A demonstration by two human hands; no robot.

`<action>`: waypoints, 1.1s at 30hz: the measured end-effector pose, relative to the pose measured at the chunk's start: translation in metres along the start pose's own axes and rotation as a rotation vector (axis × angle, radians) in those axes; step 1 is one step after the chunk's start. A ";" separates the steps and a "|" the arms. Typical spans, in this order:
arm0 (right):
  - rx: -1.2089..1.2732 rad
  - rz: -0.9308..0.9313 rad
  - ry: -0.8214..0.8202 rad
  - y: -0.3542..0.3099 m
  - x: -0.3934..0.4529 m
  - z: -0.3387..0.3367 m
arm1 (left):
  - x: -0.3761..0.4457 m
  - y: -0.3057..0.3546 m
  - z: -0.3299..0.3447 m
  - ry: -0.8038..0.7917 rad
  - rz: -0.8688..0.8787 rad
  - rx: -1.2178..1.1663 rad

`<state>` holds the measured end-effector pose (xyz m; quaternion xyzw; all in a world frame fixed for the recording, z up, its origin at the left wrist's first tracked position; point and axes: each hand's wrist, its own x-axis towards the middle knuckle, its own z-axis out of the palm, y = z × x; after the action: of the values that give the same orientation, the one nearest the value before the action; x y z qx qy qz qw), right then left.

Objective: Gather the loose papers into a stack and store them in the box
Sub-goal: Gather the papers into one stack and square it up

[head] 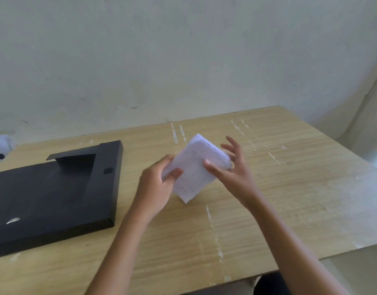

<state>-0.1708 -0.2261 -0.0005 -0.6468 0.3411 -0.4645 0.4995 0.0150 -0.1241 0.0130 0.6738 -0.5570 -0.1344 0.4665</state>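
A stack of white papers (194, 167) with faint writing stands tilted on its lower corner above the middle of the wooden table (279, 188). My left hand (157, 184) grips its left edge, thumb on the front and fingers behind. My right hand (232, 167) is at the stack's right edge with the thumb on the front sheet and the fingers spread straight behind it. The black box (55, 194) lies flat at the left of the table with a flap raised at its far end, about a hand's width from my left hand.
The table has pale tape marks across its top. A plain wall rises right behind its far edge. The table's right and near edges drop off to the floor. Something dark shows below the near edge at bottom right.
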 end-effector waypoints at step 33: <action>-0.216 -0.092 0.077 0.029 -0.019 0.019 | -0.011 0.028 0.029 0.319 0.488 0.592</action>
<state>-0.1583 -0.2101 -0.0347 -0.6936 0.3780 -0.4719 0.3916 -0.0268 -0.1266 0.0157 0.6394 -0.6357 0.2523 0.3513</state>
